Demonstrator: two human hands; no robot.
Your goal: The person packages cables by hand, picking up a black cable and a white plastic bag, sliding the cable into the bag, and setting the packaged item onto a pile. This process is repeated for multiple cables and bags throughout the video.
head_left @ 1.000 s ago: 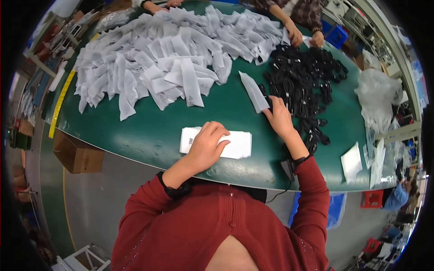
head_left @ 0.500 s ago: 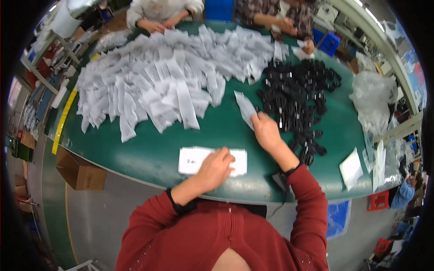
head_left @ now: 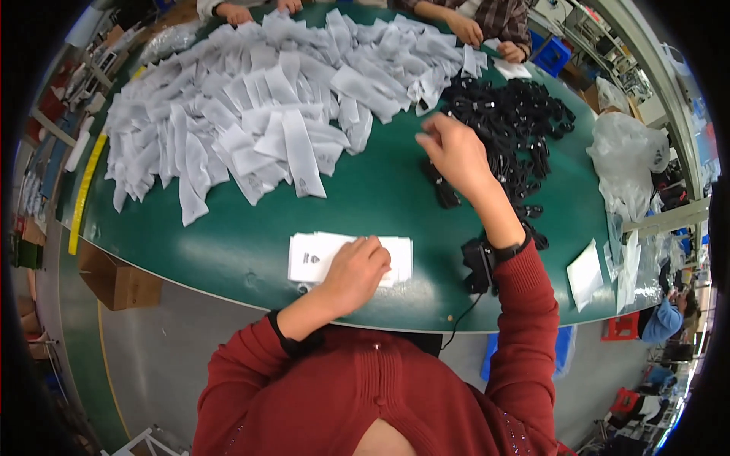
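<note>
My left hand [head_left: 356, 275] lies on a stack of white paper slips [head_left: 312, 258] near the front edge, its curled fingers gripping the right part. My right hand [head_left: 460, 156] is raised over the table, thumb and fingertips apart, with nothing visible between them. Below its palm a small black bundle [head_left: 442, 185] lies on the green surface. Right of it spreads a heap of bundled black cables [head_left: 525, 129]. A large pile of whitish translucent pouches [head_left: 258, 114] covers the far left and middle. By my right wrist sits a black device [head_left: 477, 262] with a cord.
Across the green table [head_left: 228, 251], two people work with their hands [head_left: 465, 29] at the far edge. Clear plastic bags [head_left: 627, 156] and white sheets [head_left: 585, 275] lie at the right. A yellow strip [head_left: 90, 178] runs along the left edge, above a cardboard box [head_left: 125, 281].
My right hand has let go of the pouch and moved farther out; a pouch now lies across the pile's right part. My left hand stays on the paper slips. The view has shifted slightly.
</note>
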